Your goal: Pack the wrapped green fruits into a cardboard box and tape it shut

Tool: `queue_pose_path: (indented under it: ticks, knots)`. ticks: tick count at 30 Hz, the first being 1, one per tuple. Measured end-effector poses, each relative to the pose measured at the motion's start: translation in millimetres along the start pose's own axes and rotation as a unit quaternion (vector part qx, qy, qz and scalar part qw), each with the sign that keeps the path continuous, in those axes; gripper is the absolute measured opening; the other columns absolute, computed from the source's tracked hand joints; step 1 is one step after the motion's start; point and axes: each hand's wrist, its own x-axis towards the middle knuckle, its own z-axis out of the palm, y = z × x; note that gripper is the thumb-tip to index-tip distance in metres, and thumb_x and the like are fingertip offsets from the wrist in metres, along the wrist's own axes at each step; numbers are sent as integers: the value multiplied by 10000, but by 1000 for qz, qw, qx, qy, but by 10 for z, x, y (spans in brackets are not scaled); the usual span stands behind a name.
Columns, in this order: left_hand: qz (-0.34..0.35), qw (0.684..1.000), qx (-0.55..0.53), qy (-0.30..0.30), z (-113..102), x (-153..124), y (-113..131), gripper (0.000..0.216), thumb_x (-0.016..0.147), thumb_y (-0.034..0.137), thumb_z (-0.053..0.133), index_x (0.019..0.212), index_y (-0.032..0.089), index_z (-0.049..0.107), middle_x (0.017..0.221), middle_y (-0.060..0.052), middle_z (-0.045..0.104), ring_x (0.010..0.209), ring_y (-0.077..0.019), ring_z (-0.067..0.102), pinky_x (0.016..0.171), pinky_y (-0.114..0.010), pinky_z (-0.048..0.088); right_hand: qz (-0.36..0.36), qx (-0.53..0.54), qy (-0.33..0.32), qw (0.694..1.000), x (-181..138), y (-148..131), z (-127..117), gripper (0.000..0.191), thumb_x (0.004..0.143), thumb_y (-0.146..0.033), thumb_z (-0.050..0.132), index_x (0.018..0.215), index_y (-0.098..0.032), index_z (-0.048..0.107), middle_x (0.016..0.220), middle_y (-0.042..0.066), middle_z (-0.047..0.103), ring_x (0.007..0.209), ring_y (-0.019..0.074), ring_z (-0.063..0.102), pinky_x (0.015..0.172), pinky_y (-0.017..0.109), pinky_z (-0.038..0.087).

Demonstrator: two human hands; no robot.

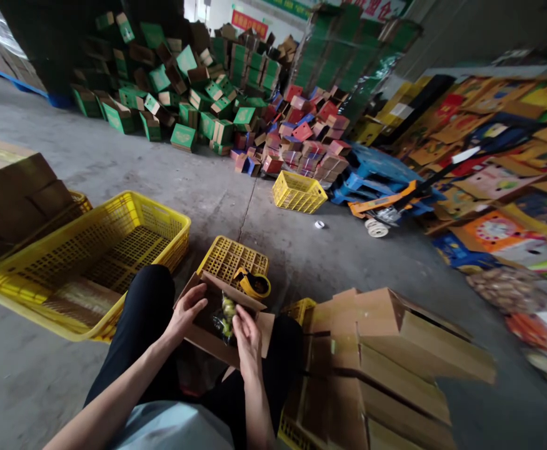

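Observation:
On my lap sits a small brown cardboard box [207,340] with its flaps raised. Inside, against the right part, lies a bag of round green fruit [227,310] in clear, shiny plastic. My left hand [186,315] is closed over the left edge of the box, its fingertips pointing inward. At the right side, my right hand [249,340] has its fingers bent against the fruit bag; part of the grip is hidden. Just beyond the box, a yellow and black tape dispenser [254,283] rests on an upturned yellow crate [230,255].
A large yellow basket [160,219] stands at my left, with cardboard inside. Several folded brown cartons [371,350] are stacked at my right. Farther off are a yellow crate [299,192], an orange pallet jack [383,201] and heaped green boxes [184,136].

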Motion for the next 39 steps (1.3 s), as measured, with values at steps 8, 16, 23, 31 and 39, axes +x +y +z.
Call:
queue_pose_path:
  ticks: [8,16,23,31,39]
  knots:
    - [64,983,174,-6,-259,31,-431,567,878,510,702,1343,187,679,1406,-150,704,1357,-339,635,1185,-479,467,-144,-293,42,944,146,497,-302,498,912,-669,628,1128,-257,804,1242,138,785,1222,340,718,1105,510,543]
    - [164,866,457,-119,-122,-383,-718,187,950,417,679,1041,297,790,1043,-78,801,1100,-319,709,1188,-533,363,-182,-374,41,908,116,1082,-462,614,829,-660,706,1239,-203,733,1190,194,777,1145,391,747,950,517,626]
    - [213,842,482,-117,-132,-400,-794,158,971,349,651,931,239,757,931,-89,759,1020,-312,681,1130,-532,385,-200,-336,-26,920,116,898,278,464,952,-407,604,1367,-236,719,1366,146,739,1323,322,675,1132,467,545]
    - [236,870,419,-113,-331,-383,-811,241,1021,351,537,1129,219,708,1049,-127,739,1033,-329,696,1038,-502,491,-229,-366,81,899,81,862,169,329,990,-354,585,1199,-218,800,1323,149,759,1317,317,668,1168,534,499]
    - [188,857,462,-127,-100,-18,-758,314,966,276,600,1270,220,656,1227,-143,727,1172,-316,694,1004,-404,542,-150,-560,35,814,-136,1031,-35,268,989,-254,652,798,-245,839,1040,151,837,1239,364,683,1019,497,546]
